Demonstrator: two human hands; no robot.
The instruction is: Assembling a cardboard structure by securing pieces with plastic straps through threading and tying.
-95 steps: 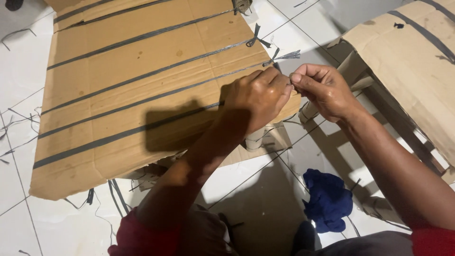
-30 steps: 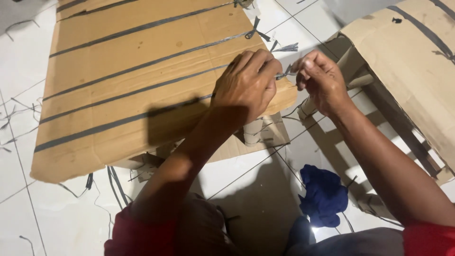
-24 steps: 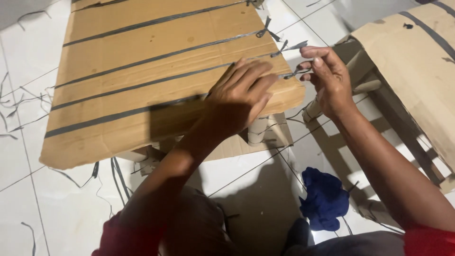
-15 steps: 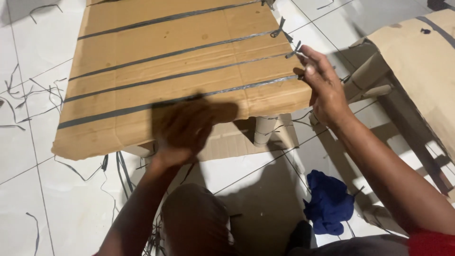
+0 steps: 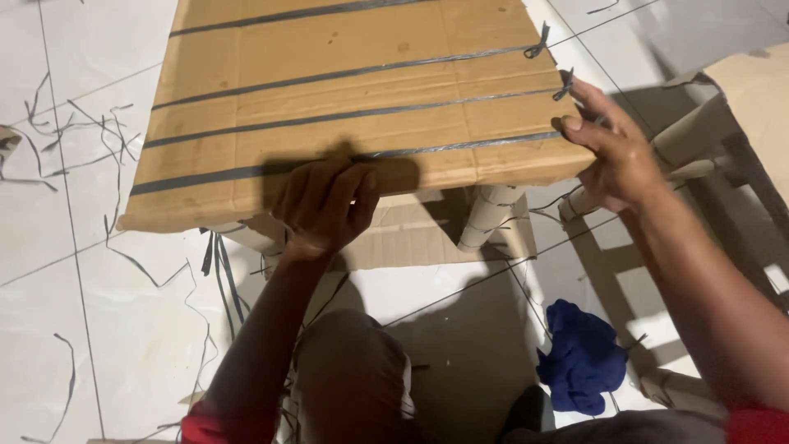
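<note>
The flat brown cardboard-wrapped panel (image 5: 362, 99), bound crosswise with thin dark plastic straps (image 5: 329, 119), lies just ahead of both hands, its near edge facing the person. The left hand (image 5: 325, 205) grips that near edge close to its middle: the fingers curl over the top face, touching the nearest strap, while the palm and thumb sit against the edge below, so the hand is clamped on the cardboard. The right hand (image 5: 612, 152) is at the panel's near right corner, well apart from the left; its fingers are spread and half open, the fingertips touching the cardboard edge where the nearest strap ends, with the knotted strap ends (image 5: 563, 82) just beyond them. Whether it pinches a strap end cannot be told.

Beneath the panel, between the two hands, a paper-wrapped cylindrical leg (image 5: 485, 218) stands down to the floor, and a flat sheet of cardboard (image 5: 411, 238) lies under it. To the right of the right hand are more wrapped wooden furniture legs and rails (image 5: 690, 144). Below the right forearm, near the person's knee (image 5: 349, 370), a crumpled dark blue cloth (image 5: 583, 358) lies on the white tiled floor (image 5: 74, 312). Left of the left hand, loose dark strap offcuts (image 5: 57, 148) are scattered over the tiles.
</note>
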